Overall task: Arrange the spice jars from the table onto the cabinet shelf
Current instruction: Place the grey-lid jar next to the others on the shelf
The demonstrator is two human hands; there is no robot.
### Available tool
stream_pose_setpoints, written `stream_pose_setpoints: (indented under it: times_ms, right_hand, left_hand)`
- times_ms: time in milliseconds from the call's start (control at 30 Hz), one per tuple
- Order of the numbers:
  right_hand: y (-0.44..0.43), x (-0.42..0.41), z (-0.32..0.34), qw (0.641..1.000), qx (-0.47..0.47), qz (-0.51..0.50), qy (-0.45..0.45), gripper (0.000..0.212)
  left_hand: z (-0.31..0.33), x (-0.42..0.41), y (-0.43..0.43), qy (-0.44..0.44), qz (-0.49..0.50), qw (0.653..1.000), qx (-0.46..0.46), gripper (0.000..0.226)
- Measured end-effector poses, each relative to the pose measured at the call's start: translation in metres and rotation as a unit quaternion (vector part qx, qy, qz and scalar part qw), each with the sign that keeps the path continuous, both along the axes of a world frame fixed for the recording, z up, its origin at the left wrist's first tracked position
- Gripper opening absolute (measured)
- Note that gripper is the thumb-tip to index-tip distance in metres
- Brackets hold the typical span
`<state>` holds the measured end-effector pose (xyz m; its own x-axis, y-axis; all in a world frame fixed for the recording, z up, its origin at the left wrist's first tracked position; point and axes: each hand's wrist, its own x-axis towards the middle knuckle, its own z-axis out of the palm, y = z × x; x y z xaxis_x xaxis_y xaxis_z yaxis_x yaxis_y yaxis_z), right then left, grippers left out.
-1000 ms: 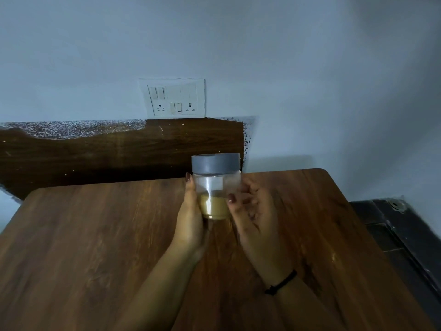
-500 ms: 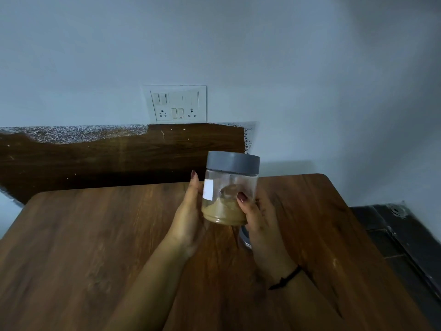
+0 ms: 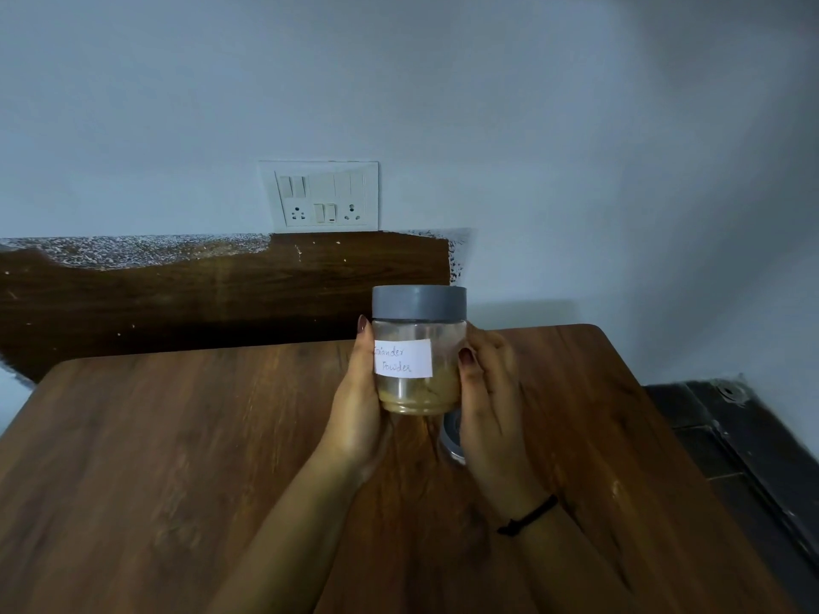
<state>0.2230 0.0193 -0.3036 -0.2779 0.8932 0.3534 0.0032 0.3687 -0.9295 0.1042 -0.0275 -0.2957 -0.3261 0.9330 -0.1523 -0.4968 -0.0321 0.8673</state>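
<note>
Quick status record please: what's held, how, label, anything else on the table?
held: spice jar, grey lid, upright
label: handwritten, seems "Coriander Powder"
contents: tan powder, low level
left hand: grips jar's left side
right hand: grips jar's right side
table: wooden; second jar mostly hidden behind right hand
cabinet shelf: not in view
</note>
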Motion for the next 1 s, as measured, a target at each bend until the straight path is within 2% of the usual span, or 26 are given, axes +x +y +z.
stream_pose_setpoints:
  times_ms: [133,233,367,500,600,733,867,1000]
  right_hand:
    - [0.003,0.006,0.003,0.998,-0.045,0.035,0.021,0.053]
    - [0.004,0.01,0.007,0.996,-0.044,0.078,-0.009,0.072]
    - [0.002,0.01,0.01,0.993,-0.044,0.109,-0.015,0.078]
    - [0.01,0.009,0.02,0.992,-0.073,0.098,0.026,0.088]
    - [0.019,0.012,0.035,0.99,-0.094,0.088,0.06,0.082]
    - [0.029,0.017,0.059,0.988,-0.083,0.083,0.099,0.068]
    - [0.042,0.022,0.092,0.986,-0.06,0.088,0.127,0.066]
    - [0.06,0.022,0.129,0.99,-0.016,0.076,0.121,0.075]
  left_hand:
    - [0.007,0.003,0.002,0.047,0.037,0.998,0.009,0.061]
    - [0.012,0.002,0.003,0.065,0.046,0.997,0.015,0.058]
    - [0.019,0.0,0.007,0.082,0.053,0.995,0.025,0.055]
    - [0.034,0.003,0.013,0.117,0.041,0.991,0.042,0.045]
    - [0.05,0.003,0.019,0.166,0.034,0.984,0.059,0.048]
    - [0.066,0.003,0.025,0.259,0.064,0.956,0.124,0.055]
    - [0.078,0.005,0.03,0.339,0.121,0.915,0.18,0.06]
    - [0.106,0.005,0.048,0.412,0.161,0.871,0.212,0.059]
